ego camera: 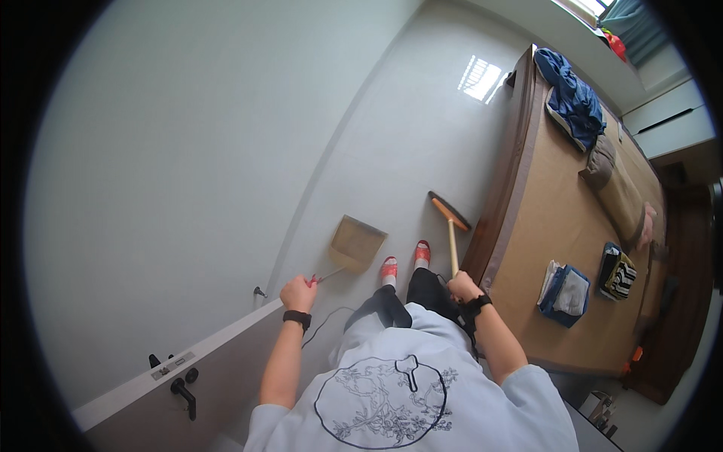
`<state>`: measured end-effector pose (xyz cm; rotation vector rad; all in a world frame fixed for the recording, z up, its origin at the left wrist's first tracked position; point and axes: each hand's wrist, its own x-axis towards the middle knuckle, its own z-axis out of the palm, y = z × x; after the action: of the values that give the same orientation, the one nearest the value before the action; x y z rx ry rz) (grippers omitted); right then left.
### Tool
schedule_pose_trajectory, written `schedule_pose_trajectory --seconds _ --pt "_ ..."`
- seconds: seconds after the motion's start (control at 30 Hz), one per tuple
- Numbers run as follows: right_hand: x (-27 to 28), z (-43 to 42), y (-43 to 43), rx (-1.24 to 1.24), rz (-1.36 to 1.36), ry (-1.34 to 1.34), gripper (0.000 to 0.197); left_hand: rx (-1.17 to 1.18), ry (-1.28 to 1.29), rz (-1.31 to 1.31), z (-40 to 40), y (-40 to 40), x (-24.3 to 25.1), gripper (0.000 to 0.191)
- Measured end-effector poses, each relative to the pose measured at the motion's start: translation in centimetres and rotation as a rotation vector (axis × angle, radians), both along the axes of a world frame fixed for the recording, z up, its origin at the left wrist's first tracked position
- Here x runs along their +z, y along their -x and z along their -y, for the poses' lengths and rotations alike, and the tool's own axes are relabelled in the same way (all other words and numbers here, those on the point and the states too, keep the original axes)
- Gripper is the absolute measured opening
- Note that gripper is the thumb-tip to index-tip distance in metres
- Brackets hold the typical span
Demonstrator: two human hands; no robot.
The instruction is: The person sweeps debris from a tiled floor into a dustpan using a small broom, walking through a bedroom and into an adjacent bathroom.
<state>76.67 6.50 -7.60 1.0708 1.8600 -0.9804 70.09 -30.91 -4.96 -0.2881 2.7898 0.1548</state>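
Note:
My left hand (pixel 298 294) is closed around the red-ended handle of a yellowish plastic dustpan (pixel 357 244), whose pan is at the floor ahead of my feet, to the left. In my right hand (pixel 464 287) is the pale stick of a broom (pixel 450 214) with an orange head and dark bristles. The broom head is at the floor between my feet and the bed's wooden side, tilted across the view. Broom and dustpan are apart. I cannot make out any debris in the pan.
A bed (pixel 525 226) with a brown mat fills the right, bearing folded clothes (pixel 570 296), a blue garment (pixel 576 101) and a long pillow (pixel 618 192). A door (pixel 226 361) with a black handle stands at lower left, near a floor doorstop (pixel 260 291). A thin cable (pixel 322 323) lies beside my legs.

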Motion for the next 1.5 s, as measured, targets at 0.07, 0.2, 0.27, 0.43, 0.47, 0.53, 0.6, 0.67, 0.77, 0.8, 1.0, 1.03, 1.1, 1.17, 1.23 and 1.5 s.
schedule_pose_trajectory --seconds 0.07,0.2,0.27,0.43,0.47,0.53,0.6,0.67,0.77,0.8,1.0,1.03,1.1,1.17,1.23,1.5 --pt "0.3 0.5 -0.6 -0.004 0.002 0.053 0.018 -0.005 0.008 -0.003 -0.3 0.4 -0.3 0.023" --pt "4.2 0.2 -0.2 -0.388 -0.115 0.536 0.008 -0.022 -0.016 -0.057 -0.6 0.2 -0.4 0.021" --pt "5.6 -1.0 0.0 -0.587 -0.109 0.689 0.008 -0.031 -0.019 -0.081 -0.3 -0.2 -0.4 0.021" --pt "8.7 -1.5 0.4 -0.672 -0.131 0.699 0.005 0.014 0.000 -0.095 0.1 -0.8 -1.0 0.021" --pt "9.5 -1.4 0.4 -0.672 -0.162 0.698 0.005 0.019 -0.007 -0.110 0.0 -0.9 -1.4 0.021" --pt "10.1 -0.9 0.8 -0.640 -0.201 0.659 0.005 0.020 -0.021 -0.118 0.0 -0.7 -1.4 0.021" --pt "9.8 -0.4 1.6 -0.519 -0.234 0.574 0.005 0.033 -0.009 -0.118 -0.2 -0.5 -1.2 0.020" --pt "8.6 -0.2 2.5 -0.394 -0.266 0.489 0.005 0.049 0.000 -0.116 -0.1 -0.4 -1.1 0.020" --pt "3.7 -0.4 4.1 -0.087 -0.305 0.296 0.011 0.068 0.007 -0.125 0.0 -0.7 -1.0 0.019" --pt "1.7 -0.5 4.7 0.016 -0.309 0.161 0.019 0.063 -0.007 -0.121 -0.1 -0.6 -1.0 0.018" --pt "-2.3 1.7 8.0 0.334 -0.161 -0.049 0.039 0.074 -0.018 -0.123 -0.5 0.2 -1.2 0.014" --pt "-1.8 3.0 8.2 0.392 -0.115 -0.033 0.038 0.083 -0.020 -0.124 -0.5 0.1 -1.2 0.013" --pt "-0.5 4.8 7.5 0.463 -0.061 0.029 0.036 0.094 0.000 -0.139 -0.5 -0.3 -1.2 0.013" --pt "-3.1 3.7 4.8 0.666 -0.243 0.020 0.018 0.079 0.015 -0.176 -0.6 0.5 -0.8 0.012" --pt "0.1 4.5 4.1 0.644 -0.084 0.256 0.028 0.121 0.010 -0.130 -0.6 -0.2 -0.8 0.012" --pt "9.0 1.0 1.9 -0.242 0.007 0.789 0.020 0.096 -0.048 -0.269 -0.6 -1.1 -2.6 0.011"
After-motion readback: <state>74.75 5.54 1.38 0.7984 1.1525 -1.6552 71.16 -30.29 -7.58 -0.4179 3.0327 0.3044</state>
